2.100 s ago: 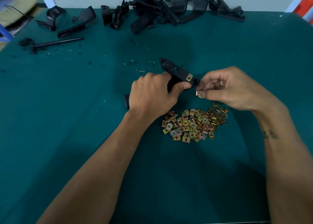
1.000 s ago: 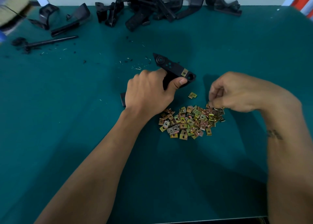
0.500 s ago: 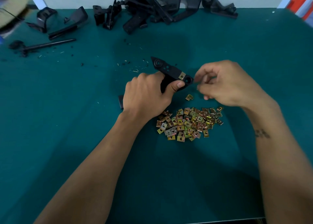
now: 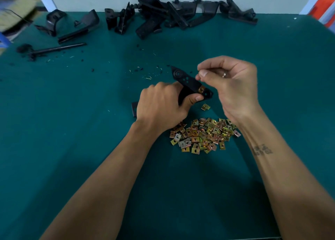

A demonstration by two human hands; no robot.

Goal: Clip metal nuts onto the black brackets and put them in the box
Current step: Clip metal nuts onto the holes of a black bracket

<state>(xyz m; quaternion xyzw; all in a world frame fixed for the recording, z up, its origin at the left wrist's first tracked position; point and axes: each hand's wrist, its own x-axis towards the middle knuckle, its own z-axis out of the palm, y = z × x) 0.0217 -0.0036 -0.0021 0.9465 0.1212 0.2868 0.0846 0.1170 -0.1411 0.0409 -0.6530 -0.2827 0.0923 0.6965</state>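
Both hands are over the middle of the green table (image 4: 72, 130), seen from the head camera. His left hand (image 4: 161, 105) is wrapped round the lower end of a black bracket (image 4: 188, 83), thumb pressed along its near edge, so most of the bracket's stem is hidden under the knuckles and only a dark stub pokes out by the wrist. One brass-coloured nut (image 4: 201, 89) already sits clipped on the bracket's flat arm, near its right tip. The right hand (image 4: 233, 83) hangs just above that tip with thumb and forefinger pinched together and the other fingers curled in; a ring shows on one finger. Whether anything is held in that pinch I cannot tell, as the fingertips cover it.

A single loose nut (image 4: 205, 107) lies on the cloth just below the bracket, apart from the heap of nuts (image 4: 204, 135) that spreads between the two forearms. The right wrist crosses over the heap's far right edge and the left wrist covers its left corner.

Along the far edge, against the white wall, a jumble of black brackets (image 4: 163, 14) is piled up. To the left of it lie two more bracket pieces (image 4: 72, 25) and a thin black rod (image 4: 56, 49), with small black crumbs scattered round them
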